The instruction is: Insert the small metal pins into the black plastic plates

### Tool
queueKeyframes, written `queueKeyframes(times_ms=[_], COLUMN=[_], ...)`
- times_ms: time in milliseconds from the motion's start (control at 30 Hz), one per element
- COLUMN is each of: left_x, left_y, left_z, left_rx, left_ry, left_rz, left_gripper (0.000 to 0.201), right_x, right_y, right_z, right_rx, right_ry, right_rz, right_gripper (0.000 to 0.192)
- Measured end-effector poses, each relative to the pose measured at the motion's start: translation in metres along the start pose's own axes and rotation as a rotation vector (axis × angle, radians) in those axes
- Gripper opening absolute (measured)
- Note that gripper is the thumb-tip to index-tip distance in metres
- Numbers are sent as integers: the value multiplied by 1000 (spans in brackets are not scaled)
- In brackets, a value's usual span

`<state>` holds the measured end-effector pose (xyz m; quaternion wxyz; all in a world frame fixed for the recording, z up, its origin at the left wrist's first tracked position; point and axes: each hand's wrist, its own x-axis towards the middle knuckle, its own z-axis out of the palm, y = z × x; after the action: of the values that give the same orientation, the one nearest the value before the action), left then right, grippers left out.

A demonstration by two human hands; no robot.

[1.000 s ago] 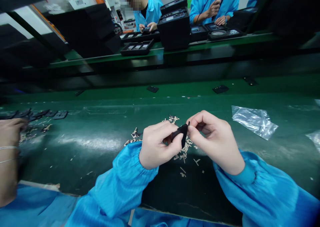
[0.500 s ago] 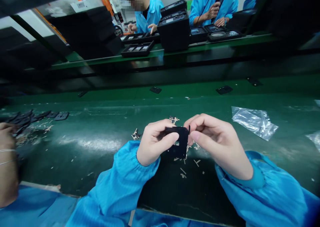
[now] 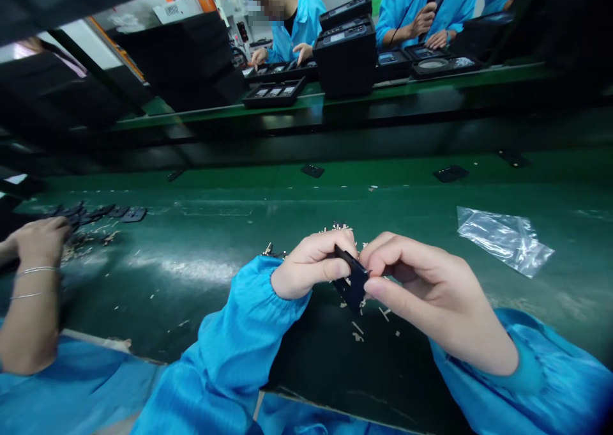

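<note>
My left hand (image 3: 311, 272) and right hand (image 3: 421, 288) meet with the fingers (image 3: 330, 269) of both closed on the edges of a small black plastic plate (image 3: 353, 280), held tilted just above the counter (image 3: 201, 243). It looks light, thin and stiff, perhaps brittle, so I judge an edge pinch best. Below my fingers lie pale trimmed scraps (image 3: 357, 329); a clear plastic bag (image 3: 502, 238) sits well to the right.

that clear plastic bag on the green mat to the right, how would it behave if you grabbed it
The clear plastic bag looks crumpled and thin, so it is probably floppy and very light. Its glossy film may slip on the green mat if pushed.
</note>
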<state>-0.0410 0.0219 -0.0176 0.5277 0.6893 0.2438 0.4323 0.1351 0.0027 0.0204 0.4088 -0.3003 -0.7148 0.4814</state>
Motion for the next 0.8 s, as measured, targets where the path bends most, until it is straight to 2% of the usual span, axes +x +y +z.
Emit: queueKeyframes(times_ms=[200, 333, 567, 700, 800], left_x=[3, 7, 12, 13, 13], left_y=[-1, 2, 22, 32, 34], left_z=[-2, -8, -18, -20, -21], left_rx=[62, 191, 448, 570, 585], left_ry=[-85, -158, -289, -357, -386], left_rz=[48, 65, 238, 188, 187], left_gripper=[26, 28, 25, 36, 38], right_x=[1, 2, 1, 1, 2], right_y=[0, 2, 3, 3, 3], right_z=[-3, -5, -7, -7, -7], right_rx=[30, 37, 12, -43, -71], right_ry=[-50, -97, -181, -216, -242], right_rz=[59, 63, 18, -21, -31], right_gripper=[10, 10, 12, 12, 11])
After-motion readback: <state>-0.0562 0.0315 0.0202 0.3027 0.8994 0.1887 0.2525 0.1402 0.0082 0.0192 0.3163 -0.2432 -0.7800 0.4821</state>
